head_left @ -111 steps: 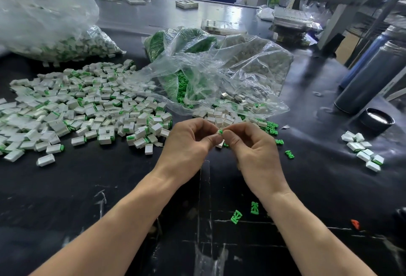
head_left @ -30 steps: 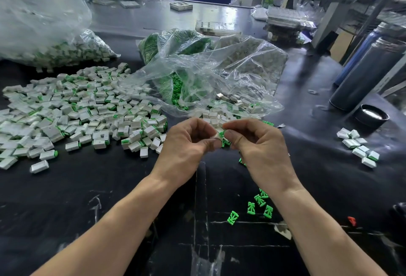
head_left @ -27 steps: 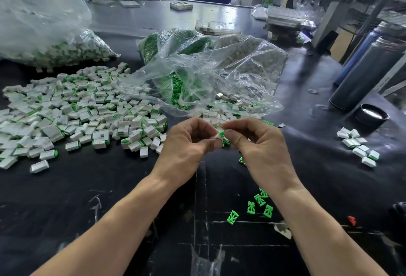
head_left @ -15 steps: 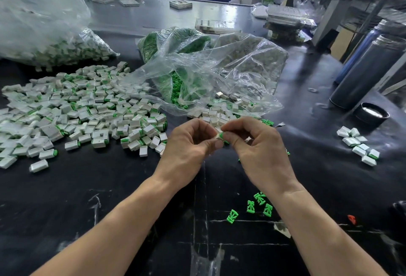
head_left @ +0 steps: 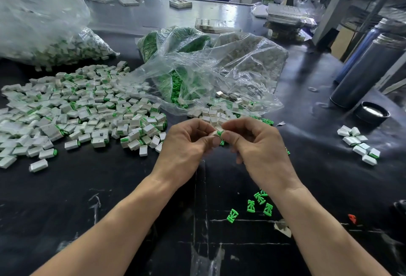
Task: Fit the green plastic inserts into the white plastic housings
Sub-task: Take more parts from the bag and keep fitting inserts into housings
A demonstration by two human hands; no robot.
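My left hand (head_left: 186, 146) pinches a small white housing (head_left: 213, 133) above the black table. My right hand (head_left: 259, 146) pinches a green insert (head_left: 219, 132) whose end sits at the housing's opening; fingers hide most of both parts. Several loose green inserts (head_left: 250, 206) lie on the table under my right wrist. A clear bag (head_left: 219, 71) behind my hands holds green inserts and white housings, with loose housings (head_left: 215, 115) spilling from its mouth.
A wide pile of white housings with green ends (head_left: 77, 110) covers the table at the left. A second filled bag (head_left: 44, 40) lies at the far left. A small group of white pieces (head_left: 358, 143) lies at the right, near a dark flask (head_left: 369, 71) and its lid (head_left: 372, 113).
Both hands stay together at the table's middle; since 3.7 s ago more green inserts lie under my right wrist. In the last second the fingers only shifted slightly on the pieces.
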